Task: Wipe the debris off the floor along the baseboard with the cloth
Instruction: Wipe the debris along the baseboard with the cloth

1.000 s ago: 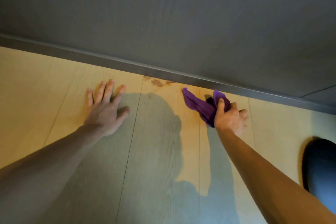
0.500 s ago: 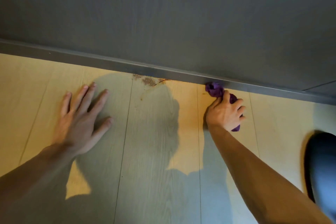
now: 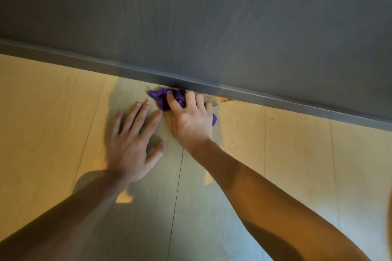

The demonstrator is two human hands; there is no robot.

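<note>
My right hand [image 3: 192, 119] presses a bunched purple cloth [image 3: 162, 96] onto the pale wood floor [image 3: 297, 150], right against the grey baseboard [image 3: 275, 98]. The cloth pokes out past my fingers to the left and a bit shows under my palm at the right. Brownish debris [image 3: 214, 99] lies along the baseboard just right of my fingers, partly hidden by them. Flat on the floor just left of the right hand lies my left hand [image 3: 131, 142], fingers spread and holding nothing.
A dark grey wall panel [image 3: 212, 17] rises above the baseboard. My shadow covers the floor between and below my arms. Floorboard seams run toward the wall.
My right hand has swept the cloth left along the baseboard onto the debris patch. It now lies close to my left hand, which stays flat on the floor.
</note>
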